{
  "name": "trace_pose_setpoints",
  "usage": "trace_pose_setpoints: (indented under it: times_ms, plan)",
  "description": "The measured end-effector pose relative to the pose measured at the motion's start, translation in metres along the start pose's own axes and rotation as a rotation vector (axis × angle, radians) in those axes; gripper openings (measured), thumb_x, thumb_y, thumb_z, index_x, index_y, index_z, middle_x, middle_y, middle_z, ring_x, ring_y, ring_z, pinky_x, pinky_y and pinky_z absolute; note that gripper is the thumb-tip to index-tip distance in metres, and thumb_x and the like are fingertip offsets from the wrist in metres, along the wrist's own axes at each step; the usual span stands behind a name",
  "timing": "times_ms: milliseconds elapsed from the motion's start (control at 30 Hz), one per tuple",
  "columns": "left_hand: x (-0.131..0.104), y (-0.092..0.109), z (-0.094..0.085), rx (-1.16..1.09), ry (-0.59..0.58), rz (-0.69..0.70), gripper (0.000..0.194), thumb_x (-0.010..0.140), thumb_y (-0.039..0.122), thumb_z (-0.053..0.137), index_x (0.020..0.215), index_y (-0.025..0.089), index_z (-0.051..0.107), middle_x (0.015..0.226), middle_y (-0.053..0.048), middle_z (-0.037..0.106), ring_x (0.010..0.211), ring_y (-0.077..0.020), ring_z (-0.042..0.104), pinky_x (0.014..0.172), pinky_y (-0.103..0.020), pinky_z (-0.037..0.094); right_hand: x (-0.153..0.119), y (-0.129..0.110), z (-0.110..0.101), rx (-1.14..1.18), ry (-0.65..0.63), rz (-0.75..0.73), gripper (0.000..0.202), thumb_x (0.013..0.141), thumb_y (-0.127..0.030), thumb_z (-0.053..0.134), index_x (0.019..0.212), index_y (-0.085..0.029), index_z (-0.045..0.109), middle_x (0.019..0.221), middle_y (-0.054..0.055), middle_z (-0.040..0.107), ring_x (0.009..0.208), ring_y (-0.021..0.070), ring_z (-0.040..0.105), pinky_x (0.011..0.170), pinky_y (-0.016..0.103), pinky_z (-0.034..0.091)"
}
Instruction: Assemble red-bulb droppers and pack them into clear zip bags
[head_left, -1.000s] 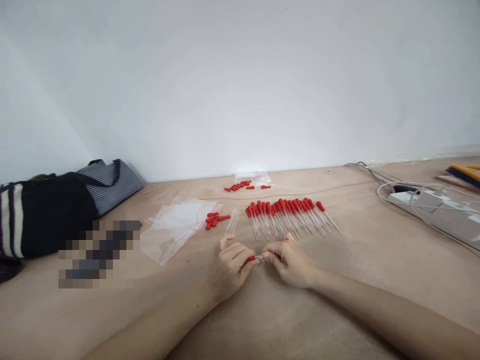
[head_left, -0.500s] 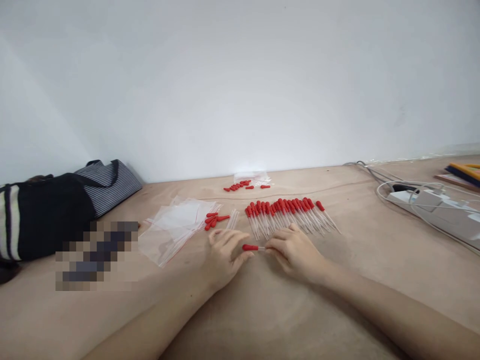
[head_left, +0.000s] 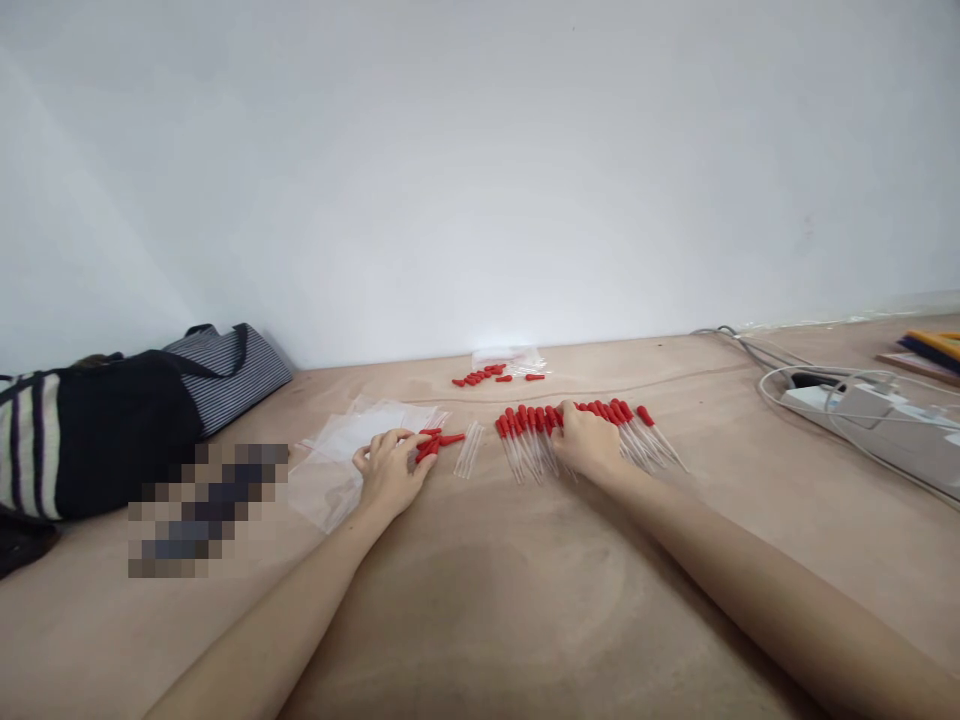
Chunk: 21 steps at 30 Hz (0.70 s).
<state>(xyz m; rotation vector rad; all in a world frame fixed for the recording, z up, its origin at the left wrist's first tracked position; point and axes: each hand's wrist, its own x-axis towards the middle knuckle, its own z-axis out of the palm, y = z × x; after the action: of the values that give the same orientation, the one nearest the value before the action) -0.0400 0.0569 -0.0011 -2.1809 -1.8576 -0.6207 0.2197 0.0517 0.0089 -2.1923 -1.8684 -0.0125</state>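
My left hand reaches over the edge of the plastic bags, its fingers apart at a small pile of red rubber bulbs. Right of this pile lie several thin clear tubes. My right hand is at the middle of a row of droppers with red bulbs and clear stems. Its fingers are closed on a dropper there, mostly hidden behind the hand. The row's droppers lie side by side, bulbs pointing away from me.
Clear zip bags lie flat at the left. More red bulbs and a clear bag are near the wall. A dark bag stands far left; a white power strip with cables is at the right.
My right hand has carried the dropper from in front of me forward to the row. My left hand has moved left to the loose red bulbs.
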Motion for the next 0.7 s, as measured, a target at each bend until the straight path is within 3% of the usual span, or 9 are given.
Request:
trace_pose_setpoints:
  times_ms: [167, 300, 533, 700]
  plan:
    - [0.002, 0.005, 0.002, 0.005, -0.005, 0.02, 0.015, 0.078, 0.031, 0.054, 0.085, 0.023, 0.063, 0.093, -0.005, 0.059, 0.092, -0.0241, 0.05, 0.078, -0.041, 0.026, -0.003, -0.003, -0.001, -0.027, 0.021, -0.031, 0.023, 0.079, -0.022, 0.041, 0.097, -0.012, 0.051, 0.087, 0.013, 0.063, 0.078, 0.0253, 0.061, 0.058, 0.029, 0.038]
    - [0.002, 0.007, 0.001, 0.007, -0.006, 0.006, 0.015, 0.077, 0.033, 0.054, 0.084, 0.021, 0.061, 0.093, -0.006, 0.058, 0.092, -0.0242, 0.049, 0.076, -0.039, 0.028, -0.01, -0.022, -0.007, 0.026, 0.07, -0.165, 0.025, 0.082, -0.022, 0.036, 0.094, -0.013, 0.055, 0.096, 0.013, 0.061, 0.082, 0.0241, 0.06, 0.058, 0.028, 0.038]
    - [-0.004, 0.006, -0.005, 0.122, -0.012, -0.041, 0.022, 0.077, 0.04, 0.052, 0.082, 0.019, 0.059, 0.089, -0.009, 0.059, 0.089, -0.026, 0.051, 0.072, -0.037, 0.03, -0.014, -0.083, -0.001, 0.086, -0.053, -0.231, 0.024, 0.078, -0.027, 0.043, 0.083, -0.014, 0.064, 0.088, 0.013, 0.065, 0.078, 0.0212, 0.061, 0.059, 0.026, 0.041]
    - [-0.002, 0.005, -0.01, 0.13, -0.047, -0.069, 0.021, 0.079, 0.036, 0.048, 0.077, 0.019, 0.06, 0.088, -0.009, 0.061, 0.09, -0.027, 0.051, 0.071, -0.038, 0.03, -0.004, -0.101, 0.004, 0.098, -0.159, -0.202, 0.023, 0.074, -0.019, 0.048, 0.088, -0.016, 0.066, 0.091, 0.014, 0.066, 0.083, 0.021, 0.062, 0.063, 0.027, 0.043]
